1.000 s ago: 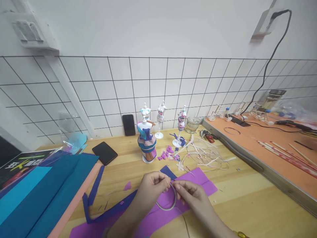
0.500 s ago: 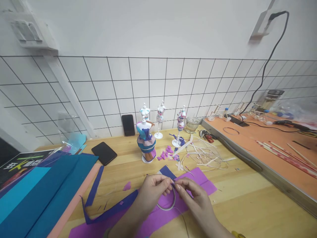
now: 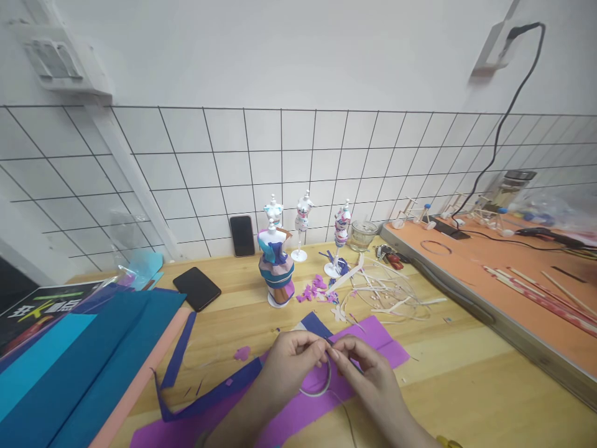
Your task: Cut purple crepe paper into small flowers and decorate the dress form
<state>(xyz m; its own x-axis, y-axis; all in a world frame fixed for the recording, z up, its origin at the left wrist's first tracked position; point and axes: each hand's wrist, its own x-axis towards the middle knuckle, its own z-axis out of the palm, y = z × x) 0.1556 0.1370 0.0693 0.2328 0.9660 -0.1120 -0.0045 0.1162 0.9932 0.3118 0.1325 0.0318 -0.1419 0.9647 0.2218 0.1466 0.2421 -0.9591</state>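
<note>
My left hand (image 3: 291, 361) and my right hand (image 3: 373, 376) meet at the fingertips, both pinching the top of a thin pale ring (image 3: 319, 394). The ring hangs below my fingers, over a sheet of purple paper (image 3: 298, 417). Something thin and dark shows at my right fingers; its kind is hard to make out. A thin cord (image 3: 347, 414) trails down from near the ring toward the table's front. On the left, a dark blue paper strip (image 3: 214, 398) lies bent across the purple sheet. Behind my hands is a dark blue piece (image 3: 317, 325).
A dress form clad in coloured paper (image 3: 277, 267) stands behind my hands, with several smaller forms near it. Purple scraps (image 3: 314, 289) and tangled pale strips (image 3: 387, 286) lie to the right. Two phones, folded coloured paper (image 3: 93, 361) and an orange-topped surface (image 3: 513, 280) flank the workspace.
My fingertips have drawn closer together at the top of the ring, and my left hand has shifted slightly right. Little else differs.
</note>
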